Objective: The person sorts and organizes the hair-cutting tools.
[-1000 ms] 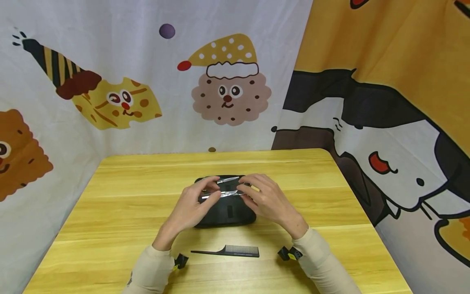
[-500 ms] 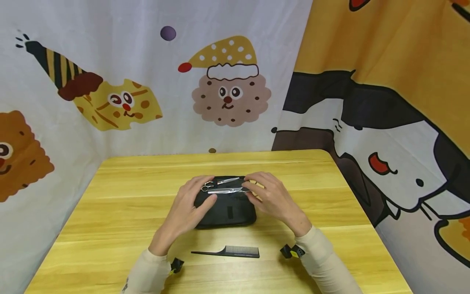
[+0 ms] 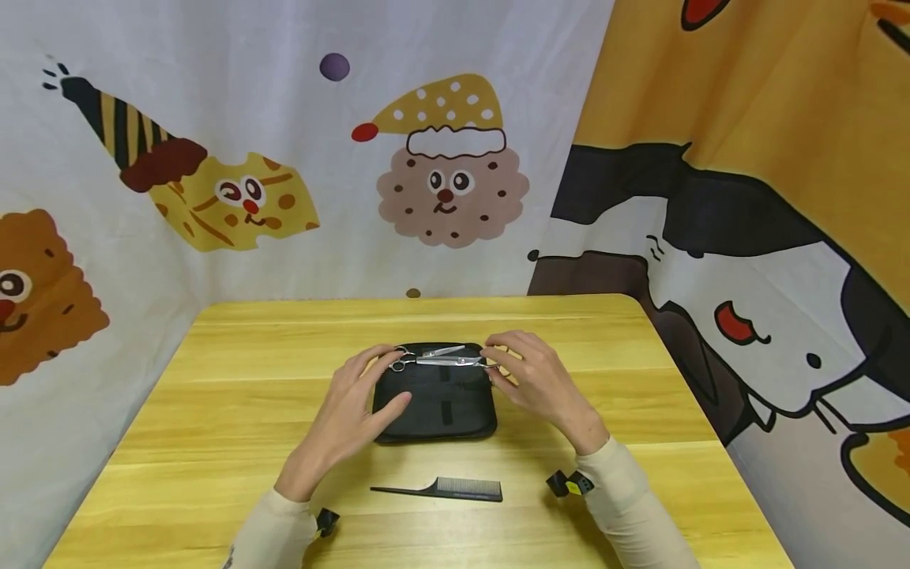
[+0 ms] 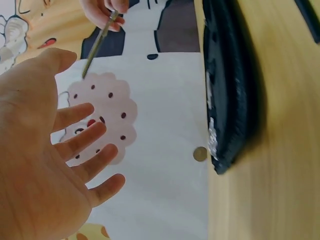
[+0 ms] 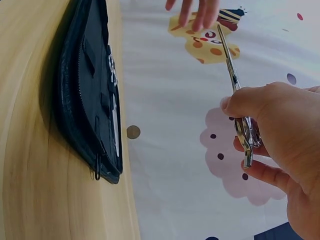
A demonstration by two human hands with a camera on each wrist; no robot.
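My right hand [image 3: 539, 381] holds a pair of silver scissors [image 3: 449, 361] by the handle end, its blades pointing left above the black zip case [image 3: 419, 411]. In the right wrist view, thumb and fingers grip the scissors [image 5: 231, 65] near the finger rings. My left hand [image 3: 344, 415] is beside the case's left side, fingers spread and apart from the blade tips; its palm and straight fingers [image 4: 85, 140] show in the left wrist view. A second pair of silver scissors [image 3: 442, 351] lies in the far part of the case, partly overlapped by the held pair.
A black rat-tail comb [image 3: 468, 487] lies on the wooden table [image 3: 235, 411] in front of the case. A zip pull [image 5: 98, 167] hangs at the case's edge. Behind the table hangs a cartoon-print curtain [image 3: 284, 103].
The left hand has let go of the scissors' blade end and drawn back left with fingers spreading. The right hand has shifted slightly right and away from me with the scissors.
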